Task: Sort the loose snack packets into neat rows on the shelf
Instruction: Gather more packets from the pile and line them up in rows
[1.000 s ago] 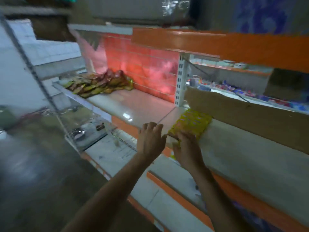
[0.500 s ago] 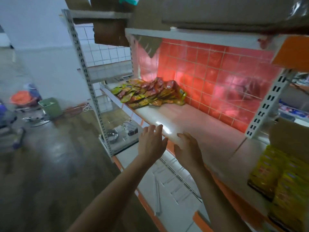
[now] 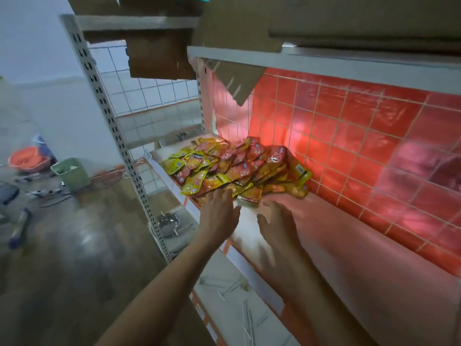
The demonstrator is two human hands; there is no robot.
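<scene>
Red and yellow snack packets (image 3: 237,168) lie in a loose, overlapping heap at the far left end of the shelf (image 3: 361,258), pushed up against the red tiled back wall (image 3: 349,136). Some packets lie flat and others lean on one another, in no order.

Both hands reach toward the near edge of the heap. The left hand (image 3: 218,216) is palm down with its fingers (image 3: 224,196) straight and close together. Their tips are at the nearest packets, though whether they touch cannot be told. The right hand (image 3: 279,223) is just beside it over bare shelf, a little short of the heap, and it is blurred. Its fingers (image 3: 270,204) are spread and relaxed, and they hold nothing.

Cardboard boxes (image 3: 159,58) sit on the shelf above. A perforated metal post (image 3: 119,136) stands at the left corner of the rack. A metal bowl (image 3: 169,222) rests on a lower level. On the wooden floor (image 3: 74,245) to the left are a green bin (image 3: 72,173) and an orange basin (image 3: 25,159), near each other.
</scene>
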